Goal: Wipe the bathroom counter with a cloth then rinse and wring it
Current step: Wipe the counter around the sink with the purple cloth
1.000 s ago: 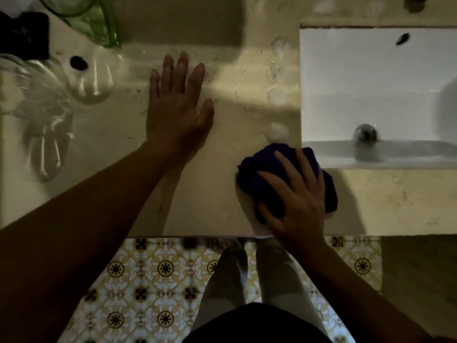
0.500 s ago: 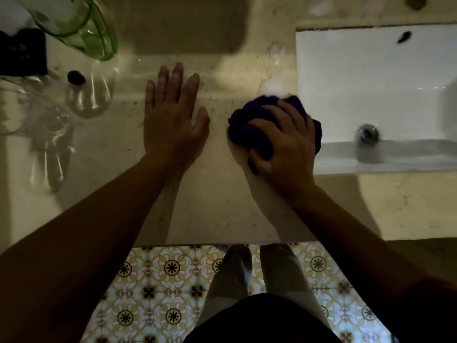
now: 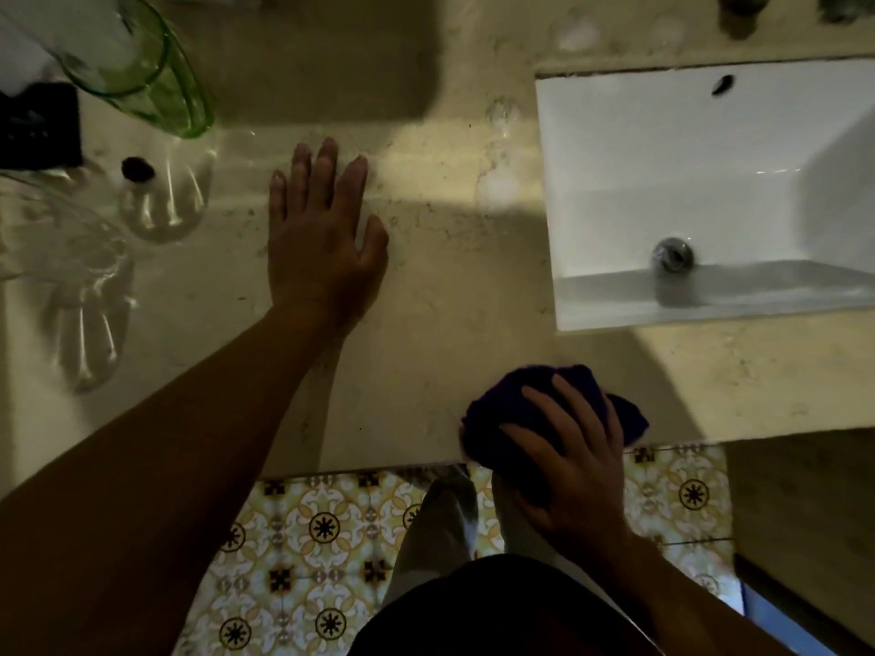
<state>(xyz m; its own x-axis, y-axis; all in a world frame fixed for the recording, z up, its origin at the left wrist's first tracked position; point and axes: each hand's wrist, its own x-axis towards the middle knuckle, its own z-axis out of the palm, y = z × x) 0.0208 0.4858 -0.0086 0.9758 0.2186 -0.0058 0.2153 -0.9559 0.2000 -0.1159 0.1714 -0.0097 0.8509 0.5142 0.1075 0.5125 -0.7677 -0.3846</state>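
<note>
With your right hand (image 3: 575, 466) curled fingers clamped on the cloth (image 3: 549, 419) at the table's (image 3: 450, 300) near edge and your left hand (image 3: 322, 234) flat, fingers apart, press evenly and wipe overlapping strokes toward the sink (image 3: 615, 300).

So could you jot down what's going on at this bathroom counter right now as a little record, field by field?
activity: wiping the counter with a cloth
cloth: dark blue cloth, bunched, at the counter's front edge, partly past it
right hand: right hand lies on top of the cloth, fingers curled over it
left hand: left hand lies flat on the counter, fingers straight, holding nothing
sink: white basin at the right, apart from the cloth
other items: green glass vessel and clear glassware at the left
</note>
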